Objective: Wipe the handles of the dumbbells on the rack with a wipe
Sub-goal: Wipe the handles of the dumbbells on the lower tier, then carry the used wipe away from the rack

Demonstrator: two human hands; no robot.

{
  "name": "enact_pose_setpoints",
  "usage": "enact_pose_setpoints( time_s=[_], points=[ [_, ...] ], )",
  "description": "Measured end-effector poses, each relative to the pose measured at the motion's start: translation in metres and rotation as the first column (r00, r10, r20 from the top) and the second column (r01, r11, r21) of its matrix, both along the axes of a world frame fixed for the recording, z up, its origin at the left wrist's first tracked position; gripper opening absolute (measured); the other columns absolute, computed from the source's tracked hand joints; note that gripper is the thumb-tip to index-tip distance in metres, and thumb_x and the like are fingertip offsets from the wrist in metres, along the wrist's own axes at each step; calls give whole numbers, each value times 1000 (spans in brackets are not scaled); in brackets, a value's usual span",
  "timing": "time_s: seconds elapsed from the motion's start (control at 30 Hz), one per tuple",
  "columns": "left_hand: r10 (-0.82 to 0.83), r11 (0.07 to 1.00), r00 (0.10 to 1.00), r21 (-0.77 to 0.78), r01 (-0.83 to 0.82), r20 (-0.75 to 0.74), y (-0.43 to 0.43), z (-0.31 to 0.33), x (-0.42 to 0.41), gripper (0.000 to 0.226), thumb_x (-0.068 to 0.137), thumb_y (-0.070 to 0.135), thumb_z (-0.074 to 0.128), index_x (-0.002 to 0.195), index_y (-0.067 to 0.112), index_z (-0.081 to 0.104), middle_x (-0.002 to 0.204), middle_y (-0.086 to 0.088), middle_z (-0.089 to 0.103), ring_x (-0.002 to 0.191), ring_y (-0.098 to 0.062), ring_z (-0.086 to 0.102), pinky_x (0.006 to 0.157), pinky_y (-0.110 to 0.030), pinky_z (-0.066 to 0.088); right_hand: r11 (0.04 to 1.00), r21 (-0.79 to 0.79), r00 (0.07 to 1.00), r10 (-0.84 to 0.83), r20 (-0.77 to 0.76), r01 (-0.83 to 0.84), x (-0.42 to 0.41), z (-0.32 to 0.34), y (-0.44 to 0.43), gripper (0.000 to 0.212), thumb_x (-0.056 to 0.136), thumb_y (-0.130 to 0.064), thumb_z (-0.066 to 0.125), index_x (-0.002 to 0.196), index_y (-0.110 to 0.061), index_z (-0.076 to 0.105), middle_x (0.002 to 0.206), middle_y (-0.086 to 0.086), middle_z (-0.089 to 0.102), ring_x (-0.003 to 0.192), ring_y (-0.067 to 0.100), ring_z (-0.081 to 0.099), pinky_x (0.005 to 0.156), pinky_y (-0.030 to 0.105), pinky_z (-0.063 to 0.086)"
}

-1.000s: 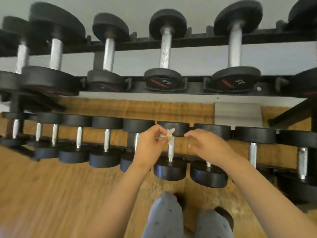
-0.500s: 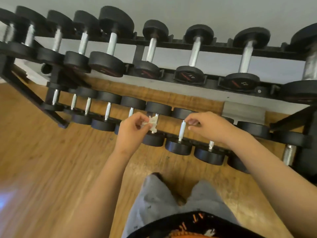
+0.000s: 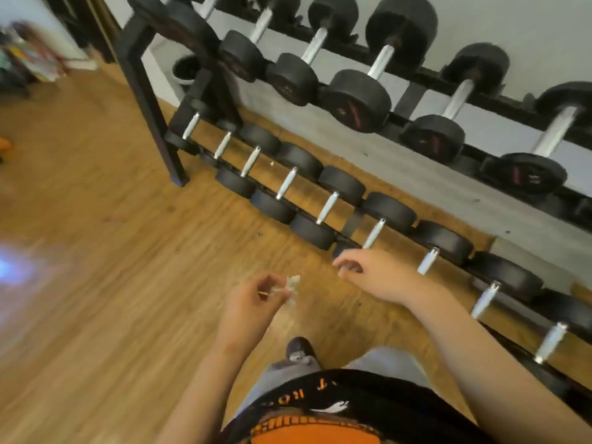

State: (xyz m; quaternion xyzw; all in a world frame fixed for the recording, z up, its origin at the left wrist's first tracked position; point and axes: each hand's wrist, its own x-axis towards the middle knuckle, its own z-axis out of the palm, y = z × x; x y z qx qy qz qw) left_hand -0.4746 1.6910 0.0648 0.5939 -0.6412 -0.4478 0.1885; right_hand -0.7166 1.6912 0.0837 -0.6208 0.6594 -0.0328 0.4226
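A black two-tier dumbbell rack [image 3: 150,100] runs from upper left to lower right, loaded with black dumbbells that have silver handles. My left hand [image 3: 253,302] pinches a small crumpled white wipe [image 3: 292,285] over the wooden floor, away from the rack. My right hand [image 3: 371,274] hovers with loosely curled fingers in front of the lower tier, just below one silver handle [image 3: 373,233], and holds nothing. Neither hand touches a dumbbell.
The wooden floor [image 3: 96,251] spreads to the left. Blurred clutter [image 3: 28,56] lies at the far left by the wall. My legs and a dark shoe [image 3: 299,349] stand close to the rack. Heavier dumbbells [image 3: 357,100] fill the upper tier.
Both hands have pulled back from the lower-tier handles. The view has swung left, so the rack's left end and more floor show. The wipe stays in my left hand.
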Motion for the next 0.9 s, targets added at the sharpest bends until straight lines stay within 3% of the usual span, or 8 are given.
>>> enact_pose_setpoints(
  time_s=[0.17, 0.33, 0.6, 0.77, 0.9],
  points=[
    [266, 962, 964, -71, -264, 12, -21, 6, 106, 15, 82, 10, 76, 80, 21, 66, 79, 11, 68, 71, 5, 60, 60, -9, 41, 994, -2, 993, 114, 16, -114, 84, 10, -64, 26, 99, -33, 52, 124, -28, 60, 110, -10, 58, 103, 7, 54, 85, 25, 44],
    [428, 903, 904, -44, -428, -12, -38, -5, 172, 12, 83, 10, 76, 82, 18, 66, 87, 4, 70, 80, -9, 64, 64, -14, 44, 978, 29, 978, 206, -26, -206, 134, 3, -111, 23, 99, -32, 53, 121, -28, 60, 109, -10, 60, 104, 8, 56, 88, 27, 48],
    [542, 836, 841, 102, -538, -3, -81, -49, 237, 12, 84, 14, 76, 82, 23, 67, 83, 7, 71, 81, -12, 65, 72, -34, 50, 927, 105, 930, 366, -38, -361, 230, -30, -203, 25, 99, -32, 54, 122, -27, 61, 113, -9, 63, 105, 8, 58, 90, 27, 48],
    [554, 827, 827, 54, -560, 95, -164, -34, 309, 11, 85, 16, 74, 80, 23, 66, 81, 8, 69, 78, -2, 61, 68, -24, 46, 870, 117, 876, 483, -13, -478, 306, -40, -293, 26, 99, -33, 52, 124, -28, 60, 115, -9, 62, 103, 7, 56, 84, 23, 46],
    [630, 776, 775, -18, -630, 53, -245, -5, 378, 20, 85, 8, 73, 75, 23, 64, 72, 9, 66, 66, 6, 57, 59, -15, 39, 847, 128, 853, 522, -15, -516, 363, -27, -372, 27, 99, -34, 52, 125, -28, 60, 115, -7, 62, 103, 10, 58, 90, 31, 50]
  ],
)
